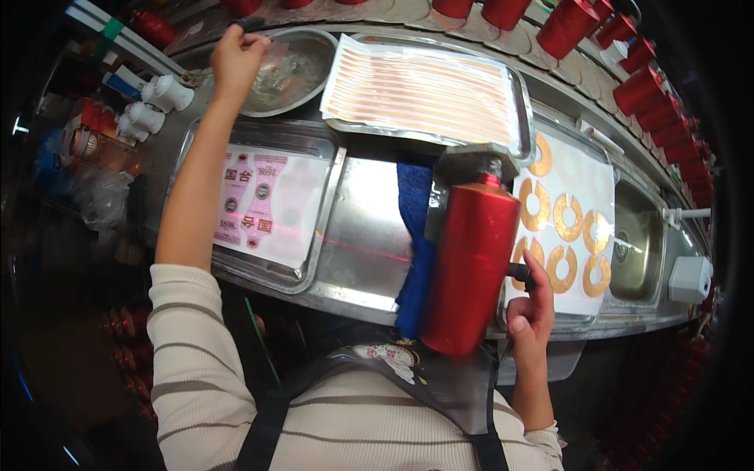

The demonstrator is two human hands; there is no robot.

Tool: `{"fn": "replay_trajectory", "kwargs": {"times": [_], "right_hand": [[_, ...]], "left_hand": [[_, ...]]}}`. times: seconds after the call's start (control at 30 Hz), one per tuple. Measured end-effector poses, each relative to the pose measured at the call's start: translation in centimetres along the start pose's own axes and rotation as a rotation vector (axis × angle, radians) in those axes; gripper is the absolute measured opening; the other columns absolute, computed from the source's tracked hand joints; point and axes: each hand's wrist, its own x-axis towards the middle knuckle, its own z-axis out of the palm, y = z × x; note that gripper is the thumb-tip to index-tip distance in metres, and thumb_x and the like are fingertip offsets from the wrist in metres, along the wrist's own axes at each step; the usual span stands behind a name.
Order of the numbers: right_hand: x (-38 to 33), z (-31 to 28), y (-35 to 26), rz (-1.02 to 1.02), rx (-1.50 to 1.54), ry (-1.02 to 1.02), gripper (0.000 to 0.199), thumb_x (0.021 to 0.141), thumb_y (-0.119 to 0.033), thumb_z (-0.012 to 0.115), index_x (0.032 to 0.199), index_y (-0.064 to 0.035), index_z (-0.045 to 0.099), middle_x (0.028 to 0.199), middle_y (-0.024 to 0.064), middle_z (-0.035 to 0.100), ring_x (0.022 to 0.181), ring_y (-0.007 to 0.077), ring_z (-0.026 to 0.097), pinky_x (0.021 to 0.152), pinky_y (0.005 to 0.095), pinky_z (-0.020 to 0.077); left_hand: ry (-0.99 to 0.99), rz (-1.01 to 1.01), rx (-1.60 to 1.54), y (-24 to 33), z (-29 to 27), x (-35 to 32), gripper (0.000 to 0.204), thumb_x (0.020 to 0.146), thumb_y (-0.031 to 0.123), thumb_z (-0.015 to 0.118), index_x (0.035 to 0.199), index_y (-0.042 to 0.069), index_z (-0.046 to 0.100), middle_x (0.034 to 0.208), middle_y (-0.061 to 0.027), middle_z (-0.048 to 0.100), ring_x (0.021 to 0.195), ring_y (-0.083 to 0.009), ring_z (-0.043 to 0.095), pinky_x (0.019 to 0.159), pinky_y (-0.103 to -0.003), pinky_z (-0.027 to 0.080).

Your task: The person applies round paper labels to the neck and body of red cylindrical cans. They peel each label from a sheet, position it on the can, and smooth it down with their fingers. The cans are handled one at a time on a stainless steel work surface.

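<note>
My left hand (pixel 239 67) reaches over a round metal bowl (pixel 314 86) of water at the far left. Its fingers are pinched, with a dark covering on one fingertip. Translucent, pinkish pieces show just beside them; what the pinch holds I cannot make out. A shiny red bottle (pixel 471 267) stands out in front of my chest, its neck at a metal fitting (pixel 479 161). Right of it, my right hand (pixel 532 314) has its index finger raised and thumb apart. A black covering on that fingertip is at the bottle's side; contact is unclear.
Pink printed label sheets (pixel 275 208) lie in a left tray. Gold-striped sheets (pixel 420 90) fill the far tray. Gold open rings (pixel 567 217) lie on white sheets at right, before a sink (pixel 632 243). A blue cloth (pixel 415 251) hangs mid-counter. Red bottles (pixel 567 27) line the back.
</note>
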Motion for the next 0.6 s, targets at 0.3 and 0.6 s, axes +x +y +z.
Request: {"fn": "replay_trajectory", "kwargs": {"times": [0.3, 0.6], "right_hand": [[-0.2, -0.5, -0.3, -0.391, -0.554, -0.225, 0.111, 0.063, -0.035, 0.090, 0.156, -0.0061, 0.037, 0.085, 0.0128, 0.052, 0.071, 0.0266, 0.053, 0.066, 0.0353, 0.0459], [0.6, -0.3, 0.3, -0.441, -0.577, -0.218, 0.110, 0.063, -0.023, 0.087, 0.159, -0.0108, 0.033, 0.082, 0.0112, 0.049, 0.068, 0.0255, 0.049, 0.060, 0.0353, 0.0439]], "left_hand": [[-0.069, 0.143, -0.209, 17.5, -3.5, -11.7, 0.021, 0.092, -0.001, 0.070, 0.112, -0.001, 0.063, 0.099, -0.0087, 0.072, 0.094, -0.0137, 0.068, 0.084, -0.028, 0.056], [-0.358, 0.276, -0.451, 29.6, -4.6, -19.1, 0.037, 0.089, 0.003, 0.072, 0.123, -0.001, 0.060, 0.094, -0.0105, 0.070, 0.092, -0.0173, 0.068, 0.085, -0.028, 0.054]]}}
